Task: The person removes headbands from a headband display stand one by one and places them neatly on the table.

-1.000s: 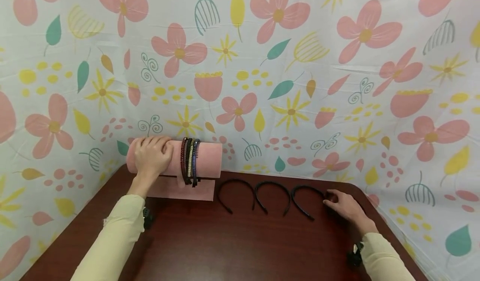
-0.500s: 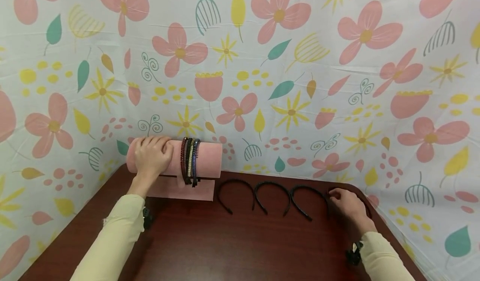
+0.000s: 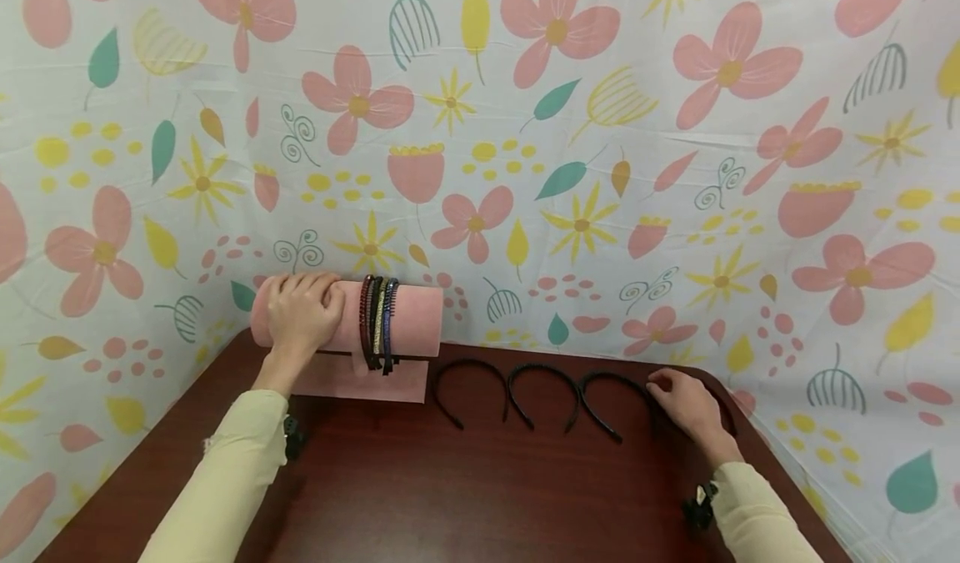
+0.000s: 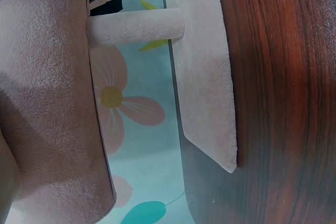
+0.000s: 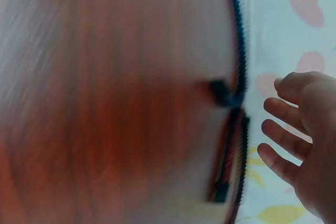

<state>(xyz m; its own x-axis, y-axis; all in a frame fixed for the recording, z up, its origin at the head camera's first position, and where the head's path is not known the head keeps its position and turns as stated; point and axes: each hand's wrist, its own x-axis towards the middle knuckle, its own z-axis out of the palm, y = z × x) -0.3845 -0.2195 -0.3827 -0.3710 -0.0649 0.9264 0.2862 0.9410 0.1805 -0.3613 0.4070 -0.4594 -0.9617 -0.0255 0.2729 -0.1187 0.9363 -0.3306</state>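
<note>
My left hand [image 3: 303, 317] grips the left part of the pink padded roll [image 3: 418, 321] of a headband stand, its fingers over the top. In the left wrist view, the roll [image 4: 52, 77] joins a flat base [image 4: 205, 72] through a short post [image 4: 136, 27]. Several headbands [image 3: 378, 321], red, black, gold and blue, hang side by side around the roll. My right hand [image 3: 686, 404] is above the table's far right, with a dark headband [image 3: 727, 417] partly hidden behind it. In the right wrist view, its fingers are loosely spread beside a toothed headband [image 5: 241, 45], holding nothing.
Three dark headbands lie in a row between stand and right hand: a left one [image 3: 471, 361], a middle one [image 3: 542, 366] and a right one [image 3: 615, 374]. The brown table [image 3: 480, 488] backs onto a floral cloth [image 3: 480, 129].
My right hand moved slightly right, then back left and a little up, drawing off the headbands. The right-hand headband shifted slightly. My left hand keeps its place on the stand.
</note>
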